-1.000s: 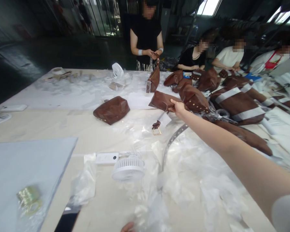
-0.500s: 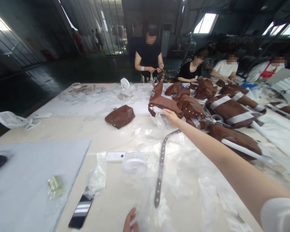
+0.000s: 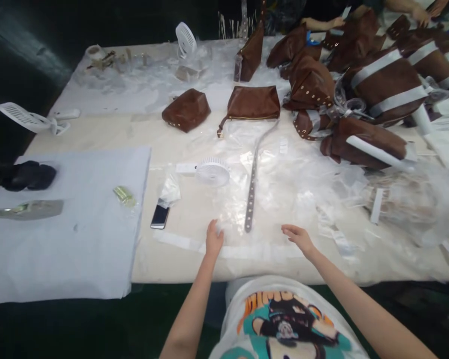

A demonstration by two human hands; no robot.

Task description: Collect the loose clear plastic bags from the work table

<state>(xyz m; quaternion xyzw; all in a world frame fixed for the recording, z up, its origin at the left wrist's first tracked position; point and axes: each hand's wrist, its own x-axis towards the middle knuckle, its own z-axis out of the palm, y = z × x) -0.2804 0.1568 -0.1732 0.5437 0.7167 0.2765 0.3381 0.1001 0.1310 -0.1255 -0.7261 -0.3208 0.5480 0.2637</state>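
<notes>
A: Grip, left hand (image 3: 214, 240)?
B: Fingers raised, thumb held apart. Near the phone (image 3: 159, 215), between that and the studded strap (image 3: 251, 194). Resting on the table (image 3: 101, 132) or just above: cannot tell.
A: Right hand (image 3: 300, 238)?
B: Loosely spread, pointing in toward the strap, well apart from it.
A: Position of the brown zip pouch (image 3: 252, 101)?
B: Lying beyond both hands, zip edge toward the wearer, short buckled tab at left. Far end of strap at the right corner; attached or only touching, cannot tell. Contents hidden.
A: Other containers?
B: To its left, a studded brown pouch (image 3: 187, 110), contents likewise hidden. To its right, a pile with a brown bag wrapped in white bands (image 3: 387, 85). Nearer, at right, a clear plastic bag (image 3: 415, 199) with tan pieces showing through; too blurred to identify. On the pale sheet (image 3: 60, 259), a yellow-green roll (image 3: 124, 196) in clear wrap. Over the phone's far end, a clear packet (image 3: 170, 190). Beside that, a white fan (image 3: 212, 172).
</notes>
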